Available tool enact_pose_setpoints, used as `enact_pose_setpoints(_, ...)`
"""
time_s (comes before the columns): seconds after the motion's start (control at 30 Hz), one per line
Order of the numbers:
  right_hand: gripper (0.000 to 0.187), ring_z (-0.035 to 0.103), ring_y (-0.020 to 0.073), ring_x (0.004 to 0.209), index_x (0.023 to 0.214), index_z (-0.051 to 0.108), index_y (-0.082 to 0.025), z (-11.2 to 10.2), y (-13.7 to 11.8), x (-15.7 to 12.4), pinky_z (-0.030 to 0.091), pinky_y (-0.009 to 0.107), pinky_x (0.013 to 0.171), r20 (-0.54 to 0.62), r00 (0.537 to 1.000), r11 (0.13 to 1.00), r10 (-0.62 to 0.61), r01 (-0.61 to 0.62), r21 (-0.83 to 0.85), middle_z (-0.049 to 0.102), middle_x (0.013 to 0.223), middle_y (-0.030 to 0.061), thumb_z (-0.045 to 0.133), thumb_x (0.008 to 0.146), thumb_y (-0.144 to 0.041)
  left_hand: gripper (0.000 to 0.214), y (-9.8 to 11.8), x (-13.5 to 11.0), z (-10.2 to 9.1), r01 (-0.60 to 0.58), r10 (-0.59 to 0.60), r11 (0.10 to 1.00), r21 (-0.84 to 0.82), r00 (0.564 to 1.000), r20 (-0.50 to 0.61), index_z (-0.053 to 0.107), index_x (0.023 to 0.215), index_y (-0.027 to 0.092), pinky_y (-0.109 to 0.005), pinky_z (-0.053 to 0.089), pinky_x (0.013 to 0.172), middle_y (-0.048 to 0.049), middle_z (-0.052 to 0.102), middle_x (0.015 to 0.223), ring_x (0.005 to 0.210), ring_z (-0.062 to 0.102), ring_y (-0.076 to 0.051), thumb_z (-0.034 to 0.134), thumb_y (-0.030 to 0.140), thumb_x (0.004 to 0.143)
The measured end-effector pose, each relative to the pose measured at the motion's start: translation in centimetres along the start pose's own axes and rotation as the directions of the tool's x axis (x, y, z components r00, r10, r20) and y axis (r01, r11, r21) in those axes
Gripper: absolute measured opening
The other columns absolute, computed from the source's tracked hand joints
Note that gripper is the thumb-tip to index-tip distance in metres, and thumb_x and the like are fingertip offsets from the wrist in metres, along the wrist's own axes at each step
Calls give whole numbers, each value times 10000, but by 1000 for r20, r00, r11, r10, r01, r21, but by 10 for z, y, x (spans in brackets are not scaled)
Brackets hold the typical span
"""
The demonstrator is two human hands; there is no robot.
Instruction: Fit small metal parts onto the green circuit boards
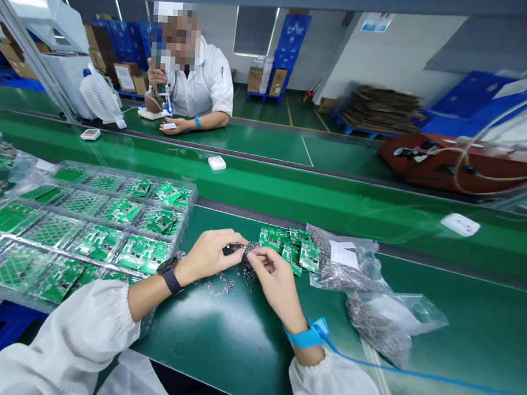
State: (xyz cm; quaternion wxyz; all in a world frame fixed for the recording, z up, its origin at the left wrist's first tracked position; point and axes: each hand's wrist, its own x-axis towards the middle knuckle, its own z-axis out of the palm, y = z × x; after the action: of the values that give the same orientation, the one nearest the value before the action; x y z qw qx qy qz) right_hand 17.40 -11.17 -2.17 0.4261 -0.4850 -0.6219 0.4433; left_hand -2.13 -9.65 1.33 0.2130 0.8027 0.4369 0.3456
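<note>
My left hand (211, 255) and my right hand (277, 281) meet over the green bench top, fingertips nearly touching. Each is closed in a pinch; the tiny dark item at the fingertips is too small to name. Right below and behind them lies a loose pile of small metal parts (247, 270), with more bits scattered (227, 287) toward the left. Just beyond my right hand are several green circuit boards (274, 238), overlapping one another. A black band circles my left wrist, and a blue wrist strap (305, 336) with a cord is on my right.
On the left, a clear compartment tray (188, 200) holds circuit boards. Two plastic bags of small metal parts, one farther back (356, 264) and one nearer (383, 327), lie right. White devices (216, 162) sit on the green belt (290, 184). A co-worker (207, 82) holds a tool opposite.
</note>
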Motion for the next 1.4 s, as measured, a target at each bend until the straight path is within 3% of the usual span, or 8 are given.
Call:
enact_pose_setpoints(0.1,233,566,280,874,863,692,-239,-1,3,-4,464,415,785,59,978,890,-202,209,-405,644,873,71,652,976,-439,149,-2,3,0,94,-100,991,-95,993,-59,754,1022,201,-298,527,872,-37,794,1034,966,735,-206,639,256,945)
enact_pose_setpoints(0.17,150,559,294,916,888,691,-238,1,6,-8,489,432,808,144,958,802,-250,288,-523,626,919,83,648,986,-344,139,-3,4,0,151,-161,979,-134,984,-70,756,1015,211,-309,530,898,-28,799,1053,1003,738,-215,652,268,942)
enact_pose_setpoints(0.4,119,539,293,948,923,641,-234,7,4,-15,521,430,800,286,925,674,-250,378,-634,574,974,87,577,992,-161,124,-1,4,3,181,-183,971,-153,983,1,761,999,218,-299,533,886,-10,803,1039,981,742,-210,665,253,927)
enact_pose_setpoints(0.6,64,536,302,952,931,621,-206,8,2,-15,505,427,778,293,929,572,-228,371,-731,575,995,99,643,960,-153,128,-4,3,4,186,-185,973,-134,983,19,754,1010,216,-294,534,885,-12,803,1043,991,742,-209,658,252,931)
enact_pose_setpoints(0.8,136,516,306,910,897,601,-221,11,9,-16,475,438,730,307,910,483,-278,409,-774,576,994,119,550,1016,-179,132,-3,4,3,191,-188,973,-130,981,38,748,1016,216,-313,534,913,-20,799,1063,1011,739,-218,656,263,934)
enact_pose_setpoints(0.9,141,518,310,917,893,584,-219,15,9,-16,481,443,753,272,922,550,-276,384,-742,580,981,120,533,1012,-164,141,-5,5,3,244,-240,955,-170,970,44,744,1017,216,-341,522,963,-29,792,1082,1047,727,-228,655,286,933)
enact_pose_setpoints(1.13,165,552,278,947,939,564,-247,16,2,-11,482,416,838,75,962,877,-262,270,-397,643,963,72,468,1069,-279,280,-14,4,6,394,-341,812,-430,919,199,708,1091,178,-377,531,965,-49,773,1042,1005,716,-217,728,197,812)
enact_pose_setpoints(1.4,198,581,269,948,922,585,-253,16,2,-9,470,391,824,3,973,926,-232,222,-305,668,964,66,479,1071,-327,262,-12,6,3,547,-434,627,-555,837,333,685,1023,165,-295,553,712,6,725,761,668,688,-140,796,280,816)
